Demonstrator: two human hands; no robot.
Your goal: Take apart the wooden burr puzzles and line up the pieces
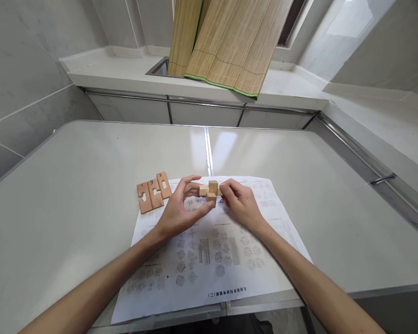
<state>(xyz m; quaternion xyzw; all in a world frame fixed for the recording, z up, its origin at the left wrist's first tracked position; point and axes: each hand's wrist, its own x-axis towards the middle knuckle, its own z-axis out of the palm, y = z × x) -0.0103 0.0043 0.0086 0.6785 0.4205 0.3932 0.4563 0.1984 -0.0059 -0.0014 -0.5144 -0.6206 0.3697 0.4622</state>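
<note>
A small light-wood burr puzzle (212,188) made of crossing blocks is held between both hands, above a printed sheet. My left hand (184,204) is curved around its left side, with the thumb against the lower front block and the fingers behind the left block. From the right, my right hand (239,200) pinches the block end on that side between thumb and fingers. The printed sheet (209,278) carries rows of small diagrams and lies under both forearms. Parts of the puzzle are covered by my fingers.
Left of the hands lie three flat reddish wooden pieces (155,197) with cut-out slots and handwritten numbers. The pale table (90,185) has a seam (208,148) down its middle. Behind it, a bamboo mat (237,46) hangs over a white counter (125,74) and sink (158,67).
</note>
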